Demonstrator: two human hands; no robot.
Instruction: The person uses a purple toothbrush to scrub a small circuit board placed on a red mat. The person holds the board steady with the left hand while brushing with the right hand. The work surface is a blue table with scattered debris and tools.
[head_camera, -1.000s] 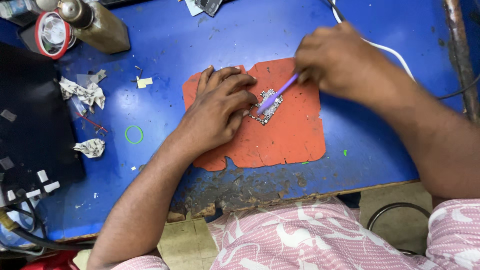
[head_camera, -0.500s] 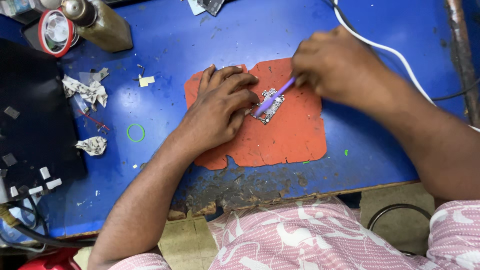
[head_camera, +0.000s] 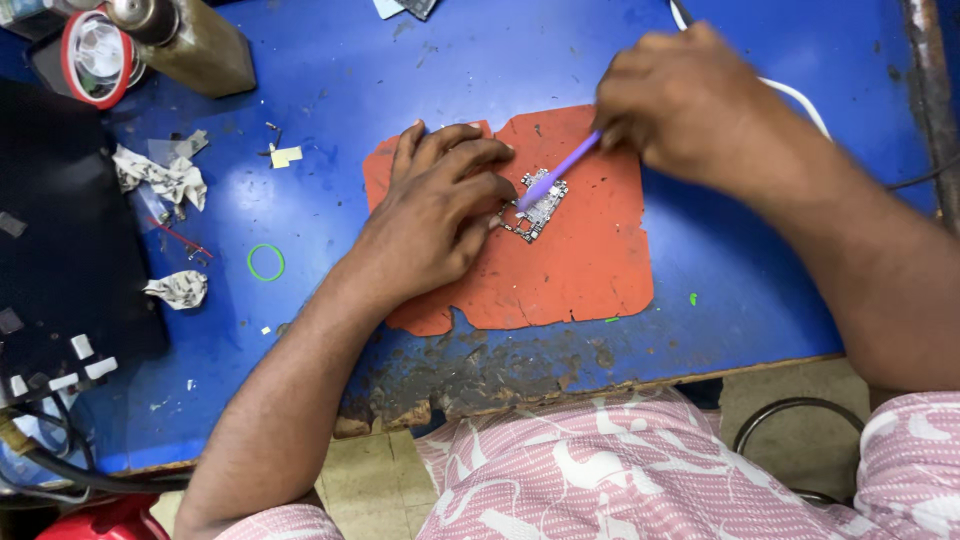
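Purple tool (head_camera: 560, 170) pinched in right hand (head_camera: 680, 105) | left hand (head_camera: 440, 215) fingers flat, touching circuit board (head_camera: 540, 210)

Open room right and below the orange mat (head_camera: 590, 270)

Upper left of the frame is crowded: brass bottle (head_camera: 195, 45), red-rimmed lens (head_camera: 95, 55), crumpled paper scraps (head_camera: 165, 180), black block (head_camera: 60, 230) along the surface (head_camera: 330, 90).

I see blue table (head_camera: 400, 80), orange mat (head_camera: 590, 260), purple tool (head_camera: 558, 172), green ring (head_camera: 266, 262), red-rimmed lens (head_camera: 97, 57), pink shirt with white pattern (head_camera: 620, 470).
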